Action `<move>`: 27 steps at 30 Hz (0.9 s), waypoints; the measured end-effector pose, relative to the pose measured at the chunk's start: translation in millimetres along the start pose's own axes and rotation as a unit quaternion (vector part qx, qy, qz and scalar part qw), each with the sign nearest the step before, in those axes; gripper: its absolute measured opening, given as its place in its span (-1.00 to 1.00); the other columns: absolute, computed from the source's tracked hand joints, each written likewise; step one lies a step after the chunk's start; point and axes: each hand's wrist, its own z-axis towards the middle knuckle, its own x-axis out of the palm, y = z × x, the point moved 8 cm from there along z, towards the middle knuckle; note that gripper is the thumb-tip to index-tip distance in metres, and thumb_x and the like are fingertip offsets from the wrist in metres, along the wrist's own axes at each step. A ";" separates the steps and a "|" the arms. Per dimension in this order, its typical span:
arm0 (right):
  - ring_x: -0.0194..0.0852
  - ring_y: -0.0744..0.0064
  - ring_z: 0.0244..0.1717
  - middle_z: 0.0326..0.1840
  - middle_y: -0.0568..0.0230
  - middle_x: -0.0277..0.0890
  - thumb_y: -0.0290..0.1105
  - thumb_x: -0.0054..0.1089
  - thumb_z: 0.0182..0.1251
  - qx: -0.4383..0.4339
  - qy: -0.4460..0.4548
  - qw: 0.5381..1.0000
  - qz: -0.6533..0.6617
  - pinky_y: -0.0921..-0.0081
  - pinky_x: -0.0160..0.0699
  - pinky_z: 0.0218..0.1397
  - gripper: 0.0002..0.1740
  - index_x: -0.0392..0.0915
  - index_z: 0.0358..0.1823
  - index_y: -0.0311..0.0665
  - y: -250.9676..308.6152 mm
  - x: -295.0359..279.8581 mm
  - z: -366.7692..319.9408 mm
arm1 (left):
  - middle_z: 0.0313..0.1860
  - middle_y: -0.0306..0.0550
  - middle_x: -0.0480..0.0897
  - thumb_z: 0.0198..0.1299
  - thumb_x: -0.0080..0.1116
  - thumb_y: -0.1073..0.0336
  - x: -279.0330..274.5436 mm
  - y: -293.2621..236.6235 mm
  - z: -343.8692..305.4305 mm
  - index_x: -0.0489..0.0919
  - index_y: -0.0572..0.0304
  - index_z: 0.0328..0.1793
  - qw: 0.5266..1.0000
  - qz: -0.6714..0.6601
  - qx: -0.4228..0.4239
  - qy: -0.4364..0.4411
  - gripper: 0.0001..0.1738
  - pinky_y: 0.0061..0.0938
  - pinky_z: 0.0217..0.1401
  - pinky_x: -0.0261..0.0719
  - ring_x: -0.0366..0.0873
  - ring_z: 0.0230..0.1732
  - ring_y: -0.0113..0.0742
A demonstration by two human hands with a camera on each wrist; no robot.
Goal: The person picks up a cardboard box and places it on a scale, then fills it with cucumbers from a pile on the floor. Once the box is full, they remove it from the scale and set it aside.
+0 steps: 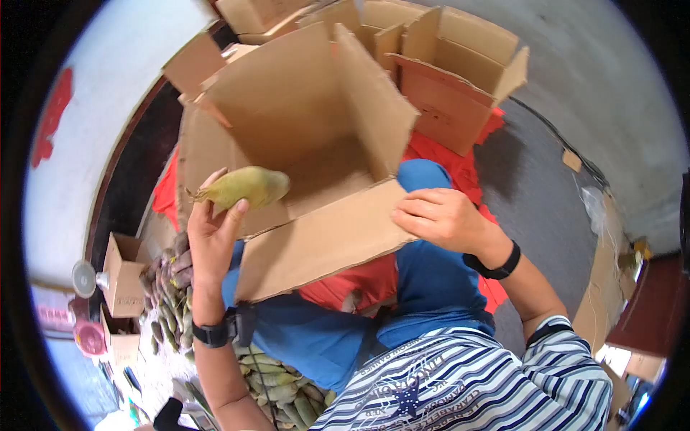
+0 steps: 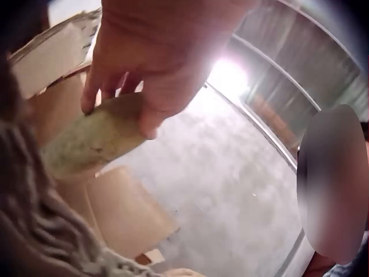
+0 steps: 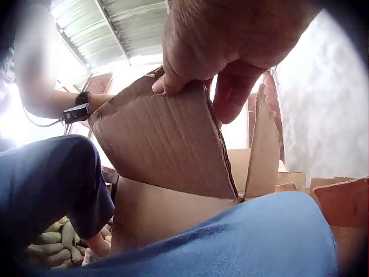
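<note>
Lettering on the striped shirt [image 1: 467, 381], at 5 o'clock in the head view, is showing too warped to read. Left hand [image 1: 210, 237] is reaching upward, fingers and thumb curling round a greenish tapered vegetable [image 1: 244, 187], holding it at the 9 o'clock edge of an open cardboard box [image 1: 302, 115]. Right hand [image 1: 442, 215], wrist bent, is pinching the box's near flap [image 1: 323, 241] at 3 o'clock. Similar vegetables [image 1: 280, 388] are lying heaped at 7 o'clock.
</note>
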 end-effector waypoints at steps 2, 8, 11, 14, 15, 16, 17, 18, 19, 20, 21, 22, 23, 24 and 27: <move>0.56 0.32 -0.21 -0.28 0.25 0.51 -0.34 0.08 0.08 0.009 -0.011 1.000 -0.001 0.46 0.58 -0.22 -0.75 0.52 -0.22 -0.29 -2.9 5.3 -5.0 | 0.11 -0.09 0.52 0.27 0.13 0.47 10.0 20.3 5.3 0.36 0.36 0.33 0.995 0.071 -0.025 0.070 -0.51 -0.45 0.24 0.42 0.46 0.18 -0.36; 0.61 0.30 -0.17 -0.21 0.25 0.59 -0.39 0.15 0.07 0.044 -0.031 0.998 0.033 0.46 0.62 -0.19 -0.77 0.58 -0.21 -0.26 -7.2 1.0 -3.2 | 0.19 0.06 0.51 0.23 0.18 0.13 1.6 -6.5 -24.9 0.39 0.35 0.31 0.951 0.260 -0.055 0.158 -0.39 -0.34 0.29 0.37 0.40 0.30 -0.19; 0.61 0.29 -0.20 -0.22 0.25 0.59 -0.39 0.15 0.07 0.029 -0.042 0.998 0.048 0.46 0.62 -0.23 -0.78 0.58 -0.23 -0.27 -7.7 1.4 5.1 | 0.20 0.06 0.50 0.12 0.26 -0.04 -7.1 -0.3 -50.6 0.41 0.33 0.30 0.963 0.176 -0.081 0.188 -0.26 -0.27 0.33 0.32 0.39 0.30 -0.12; 0.61 0.28 -0.21 -0.23 0.24 0.59 -0.39 0.16 0.06 0.040 -0.033 0.997 0.064 0.47 0.62 -0.23 -0.77 0.59 -0.23 -0.27 -14.1 8.9 6.3 | 0.19 0.09 0.50 0.02 0.34 0.02 1.1 7.8 -75.1 0.45 0.32 0.25 0.975 0.018 -0.146 0.164 -0.27 -0.26 0.34 0.32 0.40 0.29 -0.07; 0.62 0.27 -0.20 -0.22 0.24 0.60 -0.38 0.17 0.06 0.044 -0.046 0.997 0.052 0.47 0.62 -0.22 -0.76 0.59 -0.22 -0.27 -15.8 8.6 6.1 | 0.19 0.09 0.50 0.02 0.34 0.02 3.7 5.2 -79.2 0.45 0.32 0.25 0.976 0.017 -0.147 0.160 -0.27 -0.26 0.34 0.32 0.40 0.29 -0.07; 0.62 0.26 -0.20 -0.21 0.24 0.60 -0.38 0.17 0.05 0.050 -0.060 0.996 0.040 0.46 0.62 -0.22 -0.75 0.59 -0.21 -0.27 -17.6 8.2 5.1 | 0.18 0.10 0.50 -0.01 0.38 0.08 5.6 -0.8 -80.6 0.46 0.32 0.23 0.973 0.122 -0.115 0.159 -0.29 -0.27 0.34 0.32 0.41 0.27 -0.06; 0.62 0.26 -0.20 -0.21 0.24 0.60 -0.38 0.17 0.05 0.048 -0.060 0.996 0.042 0.46 0.62 -0.22 -0.75 0.59 -0.21 -0.27 -17.4 10.2 3.1 | 0.17 0.11 0.51 -0.04 0.41 0.14 6.7 -5.3 -80.9 0.47 0.32 0.20 0.958 0.225 -0.083 0.157 -0.31 -0.28 0.33 0.33 0.43 0.25 -0.04; 0.61 0.25 -0.16 -0.16 0.23 0.60 -0.37 0.22 0.03 0.062 -0.049 0.996 0.050 0.43 0.62 -0.16 -0.71 0.59 -0.17 -0.26 -17.9 12.8 0.3 | 0.16 0.11 0.51 -0.10 0.44 0.31 4.8 -1.5 -83.7 0.48 0.34 0.16 0.962 0.227 -0.073 0.132 -0.36 -0.29 0.34 0.33 0.45 0.22 -0.01; 0.60 0.23 -0.12 -0.11 0.23 0.59 -0.36 0.26 0.00 0.076 -0.039 0.995 0.057 0.40 0.62 -0.11 -0.66 0.59 -0.13 -0.25 -19.1 13.6 -2.6 | 0.16 0.11 0.51 -0.10 0.44 0.31 5.0 3.8 -86.7 0.48 0.34 0.16 0.963 0.225 -0.073 0.132 -0.36 -0.29 0.34 0.33 0.45 0.22 -0.01; 0.60 0.23 -0.12 -0.11 0.23 0.59 -0.36 0.26 0.00 0.076 -0.037 0.995 0.056 0.40 0.62 -0.11 -0.66 0.59 -0.13 -0.25 -18.7 6.6 -3.9 | 0.15 0.09 0.52 -0.11 0.42 0.38 2.0 5.8 -87.9 0.48 0.34 0.16 0.967 0.222 -0.059 0.111 -0.37 -0.30 0.32 0.35 0.47 0.20 -0.04; 0.57 0.19 -0.06 -0.08 0.19 0.56 -0.33 0.31 -0.01 0.112 -0.050 0.992 0.011 0.34 0.59 -0.04 -0.62 0.57 -0.09 -0.22 -23.8 -8.5 -7.2 | 0.13 0.08 0.52 -0.12 0.40 0.45 -1.0 5.8 -89.1 0.48 0.34 0.15 0.971 0.218 -0.045 0.091 -0.38 -0.32 0.31 0.36 0.49 0.18 -0.06; 0.53 0.16 0.00 -0.04 0.16 0.52 -0.29 0.36 -0.02 0.147 -0.063 0.986 -0.034 0.28 0.56 0.04 -0.57 0.55 -0.05 -0.18 -29.2 -23.9 -14.2 | 0.13 0.08 0.52 -0.12 0.40 0.45 -1.3 6.0 -91.8 0.48 0.34 0.15 0.971 0.215 -0.045 0.091 -0.38 -0.32 0.31 0.36 0.49 0.18 -0.06; 0.47 0.14 0.11 0.09 0.13 0.48 -0.32 0.40 -0.06 0.188 -0.058 0.978 -0.068 0.22 0.47 0.18 -0.47 0.53 0.04 -0.14 -42.3 -38.8 -28.7 | 0.13 0.06 0.52 -0.12 0.38 0.51 -6.5 7.7 -93.3 0.48 0.34 0.16 0.971 0.223 -0.065 0.060 -0.39 -0.34 0.29 0.40 0.50 0.16 -0.09; 0.45 0.11 0.14 0.13 0.11 0.48 -0.34 0.39 -0.04 0.224 -0.067 0.963 -0.134 0.22 0.44 0.21 -0.48 0.53 0.05 -0.15 -55.3 -59.5 -42.7 | 0.12 0.04 0.51 -0.12 0.35 0.57 -11.7 10.6 -95.1 0.48 0.34 0.16 0.969 0.229 -0.086 0.029 -0.39 -0.35 0.28 0.43 0.52 0.15 -0.13; 0.30 -0.01 0.26 0.25 0.00 0.36 -0.24 0.29 0.15 0.391 -0.080 0.872 -0.283 0.15 0.30 0.30 -0.47 0.45 0.16 -0.25 -102.3 -113.3 -117.8 | 0.13 0.02 0.49 -0.10 0.29 0.66 -16.5 15.2 -102.1 0.46 0.33 0.19 0.970 0.236 -0.051 0.001 -0.38 -0.36 0.27 0.48 0.53 0.14 -0.18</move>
